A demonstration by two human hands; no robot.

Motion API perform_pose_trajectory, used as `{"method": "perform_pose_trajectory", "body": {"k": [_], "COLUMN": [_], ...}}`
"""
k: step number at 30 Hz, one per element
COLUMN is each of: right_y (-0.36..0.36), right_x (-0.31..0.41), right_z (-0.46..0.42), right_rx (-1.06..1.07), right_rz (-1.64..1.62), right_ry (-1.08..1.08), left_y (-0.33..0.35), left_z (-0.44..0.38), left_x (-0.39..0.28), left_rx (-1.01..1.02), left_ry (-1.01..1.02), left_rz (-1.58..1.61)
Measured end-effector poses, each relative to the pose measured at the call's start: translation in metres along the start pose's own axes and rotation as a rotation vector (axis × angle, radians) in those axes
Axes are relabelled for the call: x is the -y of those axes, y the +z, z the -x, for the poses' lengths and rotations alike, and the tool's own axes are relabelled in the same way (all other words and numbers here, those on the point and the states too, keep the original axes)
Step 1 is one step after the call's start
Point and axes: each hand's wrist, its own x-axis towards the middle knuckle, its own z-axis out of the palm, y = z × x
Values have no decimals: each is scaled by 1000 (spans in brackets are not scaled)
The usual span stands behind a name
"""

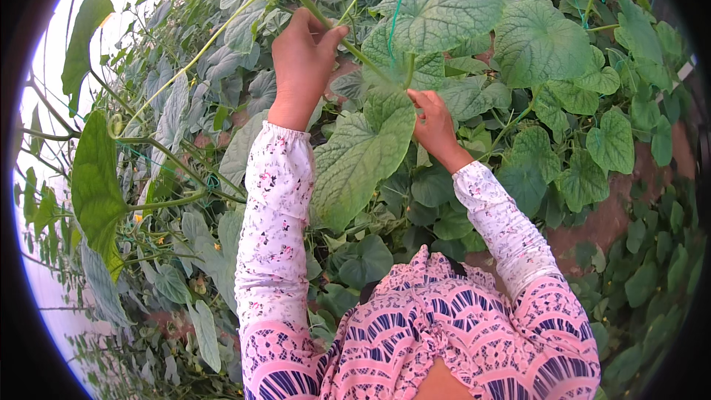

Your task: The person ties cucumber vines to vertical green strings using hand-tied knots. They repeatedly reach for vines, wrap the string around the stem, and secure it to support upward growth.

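Observation:
A green cucumber vine stem (362,56) slants down from the top of the head view. My left hand (304,64) pinches it between thumb and fingers in its upper part. Lower down and to the right, my right hand (436,125) has its fingertips closed at the vine, where a leaf stalk (410,69) meets it. The exact hold there is partly hidden by a large cucumber leaf (361,161), which hangs between my forearms. Teal twine (397,16) runs down beside the stem, in front of another broad leaf (439,11).
Dense cucumber foliage surrounds both hands. On the left, a tied vine (178,162) carries an upright leaf (97,194), and a thin tendril (191,64) stretches across. More twine (586,5) hangs at the upper right. Bare brown soil (605,222) shows at the right.

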Motion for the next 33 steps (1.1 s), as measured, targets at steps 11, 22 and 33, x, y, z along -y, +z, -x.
{"method": "perform_pose_trajectory", "body": {"k": [11, 22, 33], "right_y": [-14, -15, -14], "right_x": [30, 45, 109], "right_z": [-62, -33, 29], "right_rx": [244, 236, 17], "right_rz": [73, -35, -274], "right_ry": [429, 243, -85], "left_y": [19, -28, -54], "left_z": [-10, 12, 9], "left_x": [-20, -10, 5], "left_rx": [108, 106, 86], "left_ry": [59, -263, -331], "left_rz": [-240, 177, 246]}}
